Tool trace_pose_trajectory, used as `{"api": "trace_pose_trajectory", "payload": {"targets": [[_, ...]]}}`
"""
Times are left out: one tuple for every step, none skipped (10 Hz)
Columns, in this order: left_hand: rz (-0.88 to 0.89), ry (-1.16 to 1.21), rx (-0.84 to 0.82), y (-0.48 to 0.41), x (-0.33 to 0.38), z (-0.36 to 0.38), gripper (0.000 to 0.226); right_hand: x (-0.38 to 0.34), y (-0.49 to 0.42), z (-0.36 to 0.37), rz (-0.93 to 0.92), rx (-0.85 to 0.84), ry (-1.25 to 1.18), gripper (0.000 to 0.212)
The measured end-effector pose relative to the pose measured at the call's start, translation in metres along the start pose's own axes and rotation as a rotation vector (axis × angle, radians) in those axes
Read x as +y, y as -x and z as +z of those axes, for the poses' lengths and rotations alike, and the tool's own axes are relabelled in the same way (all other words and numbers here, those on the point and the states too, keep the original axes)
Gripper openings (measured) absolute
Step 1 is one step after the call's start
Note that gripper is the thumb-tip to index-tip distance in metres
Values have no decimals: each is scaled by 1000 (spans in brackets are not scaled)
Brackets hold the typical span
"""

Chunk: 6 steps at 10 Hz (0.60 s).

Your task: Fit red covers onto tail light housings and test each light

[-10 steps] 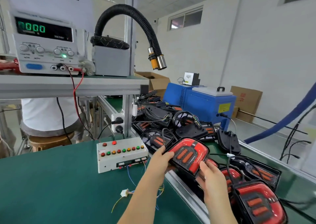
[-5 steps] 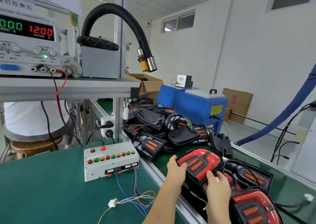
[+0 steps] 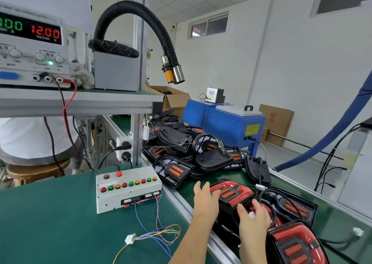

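We have set the light [image 3: 231, 193] down on the belt [image 3: 340, 221] among finished ones [image 3: 296, 245]. The left hand [image 3: 205, 201] lies flat on it; whether the right hand [image 3: 253, 221] grips, we cannot tell. This unit looks done.

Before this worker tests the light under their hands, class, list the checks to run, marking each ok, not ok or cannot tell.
1. Power supply shows 12.00 volts: ok.
2. Red cover sits on the tail light: ok.
3. Cover clipped fully home: cannot tell.
4. Test plug lies free on the mat: ok.
5. Left hand and right hand both on the light: ok.
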State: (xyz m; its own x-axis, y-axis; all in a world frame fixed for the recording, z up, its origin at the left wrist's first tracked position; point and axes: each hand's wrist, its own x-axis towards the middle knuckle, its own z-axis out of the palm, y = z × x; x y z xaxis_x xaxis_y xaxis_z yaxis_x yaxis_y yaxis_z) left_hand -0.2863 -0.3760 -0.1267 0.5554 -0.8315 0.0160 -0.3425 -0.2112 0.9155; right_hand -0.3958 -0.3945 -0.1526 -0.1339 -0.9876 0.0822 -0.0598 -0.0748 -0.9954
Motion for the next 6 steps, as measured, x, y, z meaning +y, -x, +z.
{"api": "trace_pose_trajectory", "payload": {"targets": [[-14, 18, 1, 0, -4, -5, 53, 0, 4, -1, -55, -22, 50, 50], [-33, 43, -8, 2, -5, -6, 54, 0, 8, -3, -89, -69, 115, 46], [-22, 71, 3, 7, -6, -5, 56, -2, 11, -3, -81, -89, 118, 43], [-10, 104, 3, 12, -10, -9, 55, -8, 16, -6, -136, -91, 151, 41], [4, 114, 11, 17, -16, -23, 52, -13, 20, -7, -257, -74, 292, 37], [9, 207, 52, 23, -19, -42, 44, -24, 25, -9, -409, 36, 387, 31]]}}
